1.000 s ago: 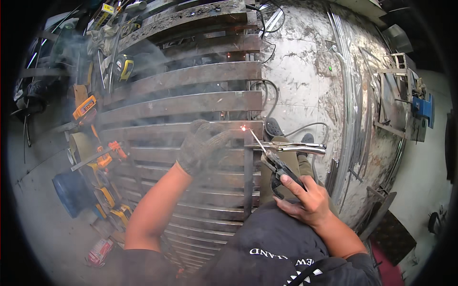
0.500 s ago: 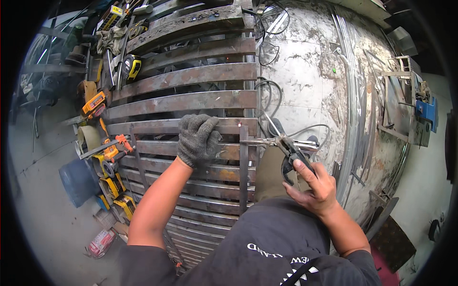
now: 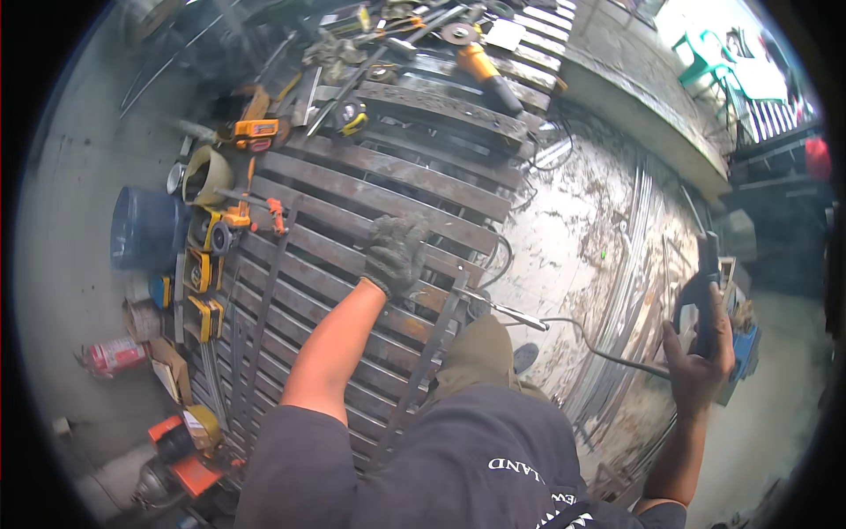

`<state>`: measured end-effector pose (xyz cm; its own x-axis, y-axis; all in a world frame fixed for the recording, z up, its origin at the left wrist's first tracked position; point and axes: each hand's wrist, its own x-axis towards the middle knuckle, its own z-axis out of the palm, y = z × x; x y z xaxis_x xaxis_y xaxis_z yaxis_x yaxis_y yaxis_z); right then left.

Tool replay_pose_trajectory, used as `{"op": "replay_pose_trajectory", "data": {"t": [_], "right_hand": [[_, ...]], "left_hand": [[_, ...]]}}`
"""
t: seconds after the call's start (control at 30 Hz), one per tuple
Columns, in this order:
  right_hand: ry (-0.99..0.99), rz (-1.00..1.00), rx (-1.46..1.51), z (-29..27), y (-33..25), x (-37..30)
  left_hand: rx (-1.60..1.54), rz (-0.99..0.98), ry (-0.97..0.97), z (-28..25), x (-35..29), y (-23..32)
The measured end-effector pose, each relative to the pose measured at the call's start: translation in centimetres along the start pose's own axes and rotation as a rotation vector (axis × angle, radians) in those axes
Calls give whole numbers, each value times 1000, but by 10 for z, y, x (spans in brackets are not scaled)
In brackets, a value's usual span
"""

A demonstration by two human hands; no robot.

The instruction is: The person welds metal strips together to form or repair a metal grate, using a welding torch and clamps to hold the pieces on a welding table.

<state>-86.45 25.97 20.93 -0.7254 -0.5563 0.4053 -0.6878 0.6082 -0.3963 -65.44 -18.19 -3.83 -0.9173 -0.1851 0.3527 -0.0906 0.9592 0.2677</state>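
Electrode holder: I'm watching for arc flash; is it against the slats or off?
Off: the right hand holds the electrode holder out to the right, clear of the slats, with no arc showing.

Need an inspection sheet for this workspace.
Surface: brown slatted metal bench, gapped.
Job's things: black electrode holder with thin rod; silver locking pliers near the end of a dark flat metal bar.
Clutter: yellow-black angle grinder, yellow-black tape measure, both on bench.
Hands: grey-gloved left hand over bench, contact unclear; bare right hand grips holder.
Cables: dark thin cable, right of bench.
Surroundings: blue plastic bucket left; green plastic chair upper right.
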Motion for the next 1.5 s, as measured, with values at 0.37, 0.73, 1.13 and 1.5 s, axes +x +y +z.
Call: {"op": "replay_pose_trajectory", "data": {"t": [0.37,0.73,1.13,1.5], "right_hand": [[-466,8,235,66,-228,168],[-732,-239,420,275,-273,174],[-691,-173,556,253,-135,163],[-546,20,486,198,26,108]], "left_hand": [[200,-677,383,-23,-30,-49],[312,-968,301,-20,-36,-100],[420,-788,318,-10,-66,-139],[458,-792,194,-13,-71,-143]]}}
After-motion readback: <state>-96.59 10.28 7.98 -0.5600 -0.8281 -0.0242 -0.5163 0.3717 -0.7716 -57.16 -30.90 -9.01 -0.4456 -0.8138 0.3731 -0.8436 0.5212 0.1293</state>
